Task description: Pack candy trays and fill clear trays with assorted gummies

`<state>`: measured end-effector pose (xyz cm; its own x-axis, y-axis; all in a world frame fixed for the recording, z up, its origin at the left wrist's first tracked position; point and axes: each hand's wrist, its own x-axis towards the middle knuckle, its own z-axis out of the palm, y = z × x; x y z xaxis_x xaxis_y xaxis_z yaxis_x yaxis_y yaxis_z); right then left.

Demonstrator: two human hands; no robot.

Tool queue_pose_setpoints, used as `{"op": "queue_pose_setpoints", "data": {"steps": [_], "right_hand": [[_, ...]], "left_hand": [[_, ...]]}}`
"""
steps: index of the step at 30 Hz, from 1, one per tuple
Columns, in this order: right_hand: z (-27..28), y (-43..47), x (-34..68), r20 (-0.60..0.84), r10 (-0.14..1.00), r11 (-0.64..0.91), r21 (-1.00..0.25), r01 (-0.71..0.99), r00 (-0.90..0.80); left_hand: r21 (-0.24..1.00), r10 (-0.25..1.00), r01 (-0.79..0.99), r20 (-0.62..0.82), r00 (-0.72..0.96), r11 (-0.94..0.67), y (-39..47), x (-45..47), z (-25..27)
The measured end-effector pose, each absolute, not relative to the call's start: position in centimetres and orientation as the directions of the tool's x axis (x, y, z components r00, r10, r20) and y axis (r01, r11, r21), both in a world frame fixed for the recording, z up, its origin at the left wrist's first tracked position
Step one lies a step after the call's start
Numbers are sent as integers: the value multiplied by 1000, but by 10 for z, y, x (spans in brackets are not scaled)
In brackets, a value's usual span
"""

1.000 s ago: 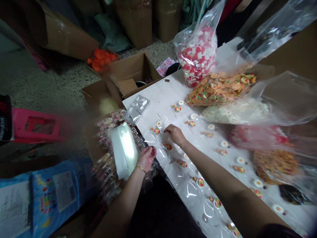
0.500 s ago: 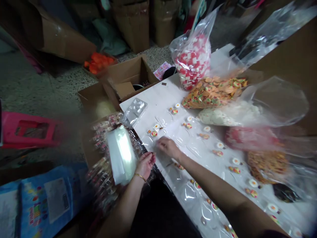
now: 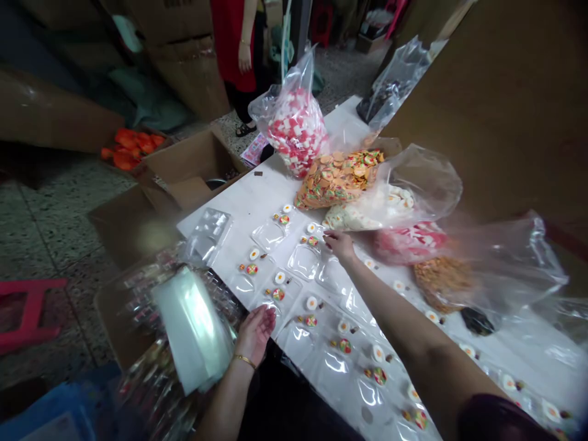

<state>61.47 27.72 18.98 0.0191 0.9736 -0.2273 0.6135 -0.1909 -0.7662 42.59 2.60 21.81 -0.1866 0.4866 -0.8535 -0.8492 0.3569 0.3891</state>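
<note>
My left hand (image 3: 255, 334) is half-cupped by the table's near edge, palm partly up and fingers loosely bent, with nothing visible in it. Further out, my right hand (image 3: 340, 244) reaches across the table, fingertips pinched beside a clear plastic tray (image 3: 303, 260). Whatever is in that pinch is too small to make out. At this tray lie a white fried-egg piece (image 3: 311, 228), a round pizza-like piece (image 3: 313, 241) and a small orange piece. Other clear trays (image 3: 298, 334) stand in rows, many with similar pieces and a small brown piece.
Bags of red-and-white pieces (image 3: 297, 131), orange pieces (image 3: 340, 177) and brown pieces (image 3: 441, 282) line the table's far side. Clear plastic sleeves (image 3: 195, 331) lie left on packed goods. Open cardboard boxes (image 3: 184, 165) and a pink stool (image 3: 32, 312) stand beyond. A person in red (image 3: 234, 43) stands behind.
My right hand has moved from beside the left hand out to a tray further back. My left hand's fingers have loosened from a pinch. The view has shifted, bringing the person in red into sight.
</note>
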Motion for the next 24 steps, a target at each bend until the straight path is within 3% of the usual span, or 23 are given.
{"op": "queue_pose_setpoints", "data": {"steps": [10, 17, 20, 24], "right_hand": [[179, 315, 595, -115, 993, -106, -667, 738, 39], [211, 236, 648, -33, 996, 38, -673, 738, -81], [226, 166, 700, -118, 990, -29, -730, 683, -83], [247, 85, 779, -172, 975, -221, -728, 648, 140]], "left_hand": [[387, 394, -829, -891, -225, 403, -8, 419, 206], [386, 404, -808, -892, -203, 446, -3, 420, 208], [375, 407, -780, -897, -170, 501, 3, 423, 214], [368, 451, -708, -889, -77, 603, 13, 433, 220]]}}
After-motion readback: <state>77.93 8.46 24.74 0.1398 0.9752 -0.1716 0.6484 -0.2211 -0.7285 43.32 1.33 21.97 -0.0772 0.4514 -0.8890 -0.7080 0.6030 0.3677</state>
